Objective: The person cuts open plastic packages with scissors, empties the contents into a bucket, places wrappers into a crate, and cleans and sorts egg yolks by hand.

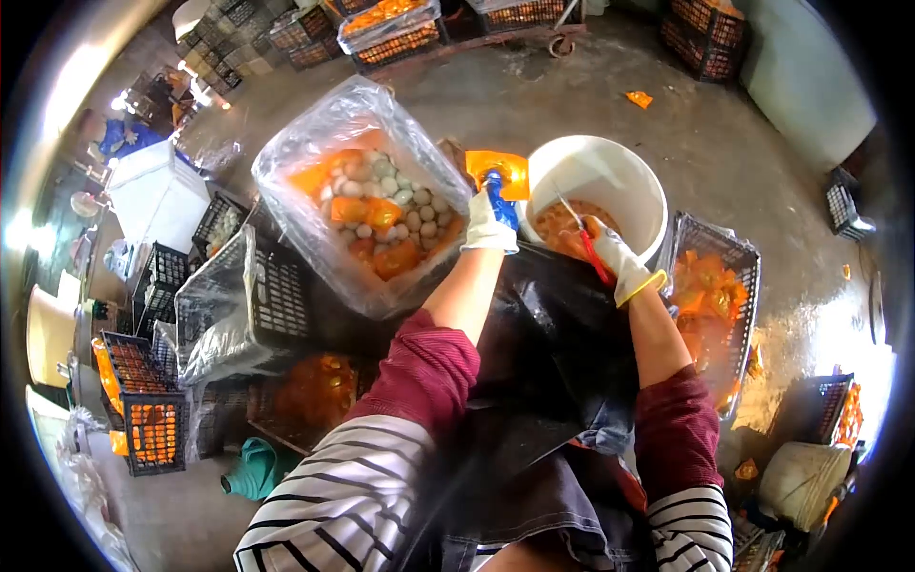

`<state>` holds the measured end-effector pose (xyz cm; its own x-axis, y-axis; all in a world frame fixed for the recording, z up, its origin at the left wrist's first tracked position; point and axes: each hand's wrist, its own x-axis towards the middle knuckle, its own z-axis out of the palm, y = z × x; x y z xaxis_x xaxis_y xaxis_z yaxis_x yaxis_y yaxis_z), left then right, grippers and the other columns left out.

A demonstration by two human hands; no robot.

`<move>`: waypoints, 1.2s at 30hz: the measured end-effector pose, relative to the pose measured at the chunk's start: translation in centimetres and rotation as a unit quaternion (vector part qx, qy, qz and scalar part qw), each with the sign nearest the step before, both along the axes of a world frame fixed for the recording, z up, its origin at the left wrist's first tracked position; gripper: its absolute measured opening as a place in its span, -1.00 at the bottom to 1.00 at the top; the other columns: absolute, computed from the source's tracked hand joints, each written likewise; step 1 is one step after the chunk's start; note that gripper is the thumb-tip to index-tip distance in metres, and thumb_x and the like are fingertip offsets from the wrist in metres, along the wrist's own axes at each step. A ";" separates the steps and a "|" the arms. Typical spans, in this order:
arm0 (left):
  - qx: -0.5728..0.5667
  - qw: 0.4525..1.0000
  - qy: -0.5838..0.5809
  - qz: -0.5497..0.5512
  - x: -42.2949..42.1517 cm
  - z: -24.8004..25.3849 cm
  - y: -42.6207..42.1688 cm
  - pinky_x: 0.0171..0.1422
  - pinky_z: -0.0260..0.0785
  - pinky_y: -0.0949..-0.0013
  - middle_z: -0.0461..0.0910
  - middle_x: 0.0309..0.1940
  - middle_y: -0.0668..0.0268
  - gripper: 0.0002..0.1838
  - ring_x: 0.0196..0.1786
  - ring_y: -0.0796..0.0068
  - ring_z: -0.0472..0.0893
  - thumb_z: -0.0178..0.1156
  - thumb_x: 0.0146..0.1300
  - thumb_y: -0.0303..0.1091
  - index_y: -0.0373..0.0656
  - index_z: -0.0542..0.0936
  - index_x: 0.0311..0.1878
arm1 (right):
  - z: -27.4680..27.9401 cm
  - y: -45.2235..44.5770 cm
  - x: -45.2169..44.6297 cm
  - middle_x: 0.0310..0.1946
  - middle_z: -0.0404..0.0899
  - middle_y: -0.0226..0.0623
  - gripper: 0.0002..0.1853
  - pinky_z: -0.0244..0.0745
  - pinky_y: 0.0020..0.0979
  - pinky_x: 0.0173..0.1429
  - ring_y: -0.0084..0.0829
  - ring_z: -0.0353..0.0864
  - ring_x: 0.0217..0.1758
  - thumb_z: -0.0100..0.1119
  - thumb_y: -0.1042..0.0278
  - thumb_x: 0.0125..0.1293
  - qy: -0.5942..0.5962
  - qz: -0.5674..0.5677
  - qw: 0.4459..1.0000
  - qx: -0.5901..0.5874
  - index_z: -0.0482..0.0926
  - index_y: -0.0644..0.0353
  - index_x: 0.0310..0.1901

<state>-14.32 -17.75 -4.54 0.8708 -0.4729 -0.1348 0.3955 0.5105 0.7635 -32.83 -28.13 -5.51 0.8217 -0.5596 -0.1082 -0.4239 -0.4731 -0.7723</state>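
My left hand (493, 214), in a white and blue glove, pinches an orange plastic packet (499, 174) between the crate and the bucket. In my right hand (615, 255), gloved in white with a yellow cuff, is a pair of red-handled scissors (598, 259); their thin metal blade points up and left over the bucket. The white bucket (648, 181) holds an orange-brown liquid or mass (562, 224). Left of my left hand, a plastic-lined crate (286, 181) contains many pale greenish eggs (386, 191) and several orange packets (367, 212).
On my right stands a grey crate (748, 286) of orange packets. Black crates (276, 296) and a teal item (255, 469) are on the left. A wheeled cart (477, 46) with crates stands at the back. One orange packet (640, 99) lies on the floor. Another person (124, 138) is at far left.
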 end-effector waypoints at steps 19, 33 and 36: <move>0.155 0.966 -0.118 -0.170 -1.4 2.1 0.4 -0.01 0.37 0.51 0.57 -0.17 0.31 -0.64 -0.14 0.53 0.53 0.18 0.27 -0.27 -0.29 0.51 0.05 | 2.0 1.1 1.3 -0.22 0.64 -0.15 -0.55 0.42 -0.31 -0.05 -0.23 0.60 -0.13 0.09 -0.11 0.21 0.005 -0.018 0.998 0.052 0.57 0.06 -0.04; 0.243 0.895 -0.259 -0.271 -1.7 2.0 1.0 -0.16 0.39 0.37 0.62 -0.32 0.22 -0.65 -0.26 0.36 0.58 0.04 0.33 -0.08 -0.15 0.60 -0.08 | 3.1 1.4 1.2 -0.12 0.61 -0.14 -0.61 0.41 -0.28 0.03 -0.16 0.59 -0.05 0.03 -0.03 0.24 0.058 -0.031 0.996 -0.058 0.55 0.04 -0.04; 0.226 0.909 -0.212 -0.279 -1.6 1.7 1.0 -0.16 0.39 0.39 0.62 -0.32 0.28 -0.69 -0.25 0.41 0.57 0.10 0.30 -0.13 -0.16 0.60 -0.09 | 2.6 1.3 1.4 -0.11 0.60 -0.12 -0.60 0.41 -0.28 0.04 -0.14 0.58 -0.04 0.04 -0.04 0.23 0.045 -0.032 0.998 -0.039 0.55 0.04 -0.04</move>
